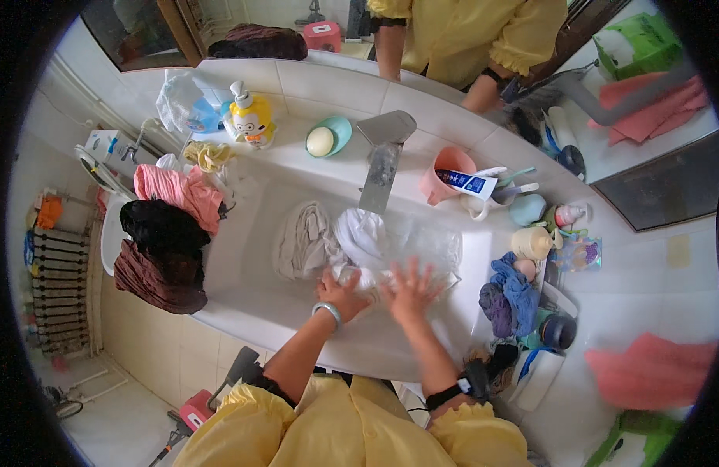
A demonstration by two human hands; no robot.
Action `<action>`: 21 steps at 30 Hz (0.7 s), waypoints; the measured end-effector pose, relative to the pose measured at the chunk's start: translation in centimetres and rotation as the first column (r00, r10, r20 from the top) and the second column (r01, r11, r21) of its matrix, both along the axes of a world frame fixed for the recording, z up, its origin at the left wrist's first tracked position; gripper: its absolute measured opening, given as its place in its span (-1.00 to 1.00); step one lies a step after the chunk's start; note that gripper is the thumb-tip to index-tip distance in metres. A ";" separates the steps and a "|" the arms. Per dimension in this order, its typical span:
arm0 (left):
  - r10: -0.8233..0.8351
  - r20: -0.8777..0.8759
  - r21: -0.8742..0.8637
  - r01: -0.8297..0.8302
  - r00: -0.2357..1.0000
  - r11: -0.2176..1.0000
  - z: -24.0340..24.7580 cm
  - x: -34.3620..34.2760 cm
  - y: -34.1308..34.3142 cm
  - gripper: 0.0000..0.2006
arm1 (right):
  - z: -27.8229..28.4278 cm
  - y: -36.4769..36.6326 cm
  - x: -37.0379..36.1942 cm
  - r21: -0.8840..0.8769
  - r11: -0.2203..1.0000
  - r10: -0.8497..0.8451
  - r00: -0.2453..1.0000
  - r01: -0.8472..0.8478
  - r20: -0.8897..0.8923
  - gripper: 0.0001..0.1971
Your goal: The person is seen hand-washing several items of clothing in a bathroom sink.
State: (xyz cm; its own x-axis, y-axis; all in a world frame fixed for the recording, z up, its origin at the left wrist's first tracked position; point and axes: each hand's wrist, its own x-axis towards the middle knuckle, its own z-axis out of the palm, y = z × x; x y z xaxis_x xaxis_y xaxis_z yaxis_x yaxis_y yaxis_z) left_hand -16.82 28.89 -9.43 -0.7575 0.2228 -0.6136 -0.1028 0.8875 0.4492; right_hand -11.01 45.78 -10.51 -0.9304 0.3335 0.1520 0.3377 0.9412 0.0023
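A white sink basin (254, 300) holds wet laundry and water. Inside it lie a bunched greyish-white cloth (306, 237) and a brighter white cloth (361, 235). My left hand (341, 298), with a bangle on its wrist, is at the near edge of the white cloth, fingers apart. Spread wide, the fingers of my right hand (408, 294) hover at the basin's near side, slightly blurred, with nothing in them. Pale fabric shows between and beside the two hands. A metal faucet (383, 159) reaches over the basin.
Pink (180, 194), black (163, 233) and brown clothes (158, 279) pile on the left rim. Behind the basin stand a yellow pump bottle (250, 121), a soap dish (340, 132) and a pink cup (441, 175) with toothpaste. Blue cloth (515, 292) and bottles crowd the right.
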 end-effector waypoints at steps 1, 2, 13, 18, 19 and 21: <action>-0.165 0.012 -0.134 0.165 0.986 0.977 0.5 -0.3 1.1 -0.19 | -2.0 -0.8 0.5 -0.107 0.994 0.052 0.987 -0.036 0.151 -0.46; -0.188 0.031 -0.158 0.191 0.982 0.969 0.1 -0.5 0.8 -0.24 | -3.6 -1.1 0.7 -0.229 0.971 0.133 0.948 -0.066 0.290 -0.40; 0.325 0.813 0.426 -0.874 0.483 0.233 -2.0 -0.2 2.1 -0.38 | -3.7 -2.0 -2.6 -0.866 0.410 -0.166 0.957 0.287 0.239 -0.69; 0.044 0.972 0.236 -0.966 0.232 -0.110 -0.5 -0.8 1.9 -0.15 | 7.9 -9.3 0.8 -0.813 0.506 -0.004 0.941 -0.289 -0.337 -0.75; 0.041 0.971 0.239 -0.965 0.236 -0.107 -1.8 -0.6 1.9 -0.15 | 9.1 -9.7 1.1 -0.689 0.576 0.110 0.877 -0.439 -0.467 -0.73; -0.952 0.303 -0.036 -0.998 0.038 -0.051 -2.8 -0.3 2.1 -0.26 | 10.4 -10.4 0.7 -0.633 0.644 0.086 0.862 -0.430 -0.499 -0.72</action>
State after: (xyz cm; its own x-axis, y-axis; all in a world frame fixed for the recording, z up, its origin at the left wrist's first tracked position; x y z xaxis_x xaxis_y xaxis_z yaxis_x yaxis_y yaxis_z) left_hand -17.11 30.94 -12.24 -0.2815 0.8947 0.3467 -0.8674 -0.0828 -0.4907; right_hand -10.34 35.42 -0.13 -0.9053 0.2502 0.3433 -0.1133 0.6367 -0.7627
